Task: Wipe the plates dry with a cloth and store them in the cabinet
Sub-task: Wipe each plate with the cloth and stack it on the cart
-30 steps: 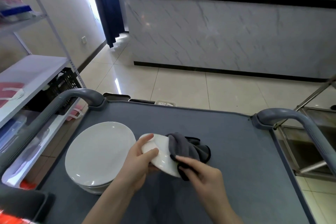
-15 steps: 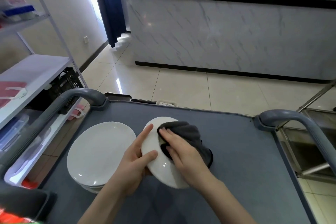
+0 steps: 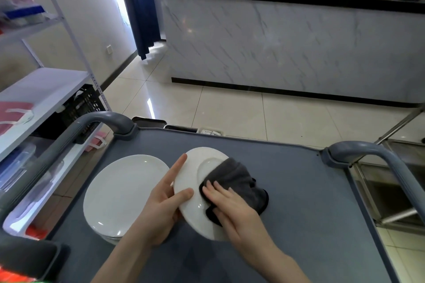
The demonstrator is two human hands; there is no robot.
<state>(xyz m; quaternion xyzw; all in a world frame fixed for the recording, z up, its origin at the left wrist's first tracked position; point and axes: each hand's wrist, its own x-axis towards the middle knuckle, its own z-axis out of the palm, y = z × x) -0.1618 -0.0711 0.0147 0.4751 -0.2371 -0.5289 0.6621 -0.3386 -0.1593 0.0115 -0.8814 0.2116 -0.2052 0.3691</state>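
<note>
A small white plate (image 3: 192, 181) is tilted up over the grey cart top, its face toward me. My left hand (image 3: 165, 202) holds it at the left rim, thumb on the face, index finger stretched up along the edge. My right hand (image 3: 232, 209) lies flat with straight fingers on a dark grey cloth (image 3: 239, 181) and presses it against the plate's face. To the left a stack of larger white plates (image 3: 122, 193) rests on the cart.
The grey cart top (image 3: 299, 202) has raised grey handles at left (image 3: 101, 119) and right (image 3: 358, 147). A white shelf rack (image 3: 46, 89) stands at the left, a steel frame (image 3: 391, 190) at the right, a marble counter (image 3: 287, 48) across the tiled floor.
The plate has tipped up from lying low to facing me. My right hand went from gripping the cloth at the plate's edge to pressing it flat on the face, sliding down it.
</note>
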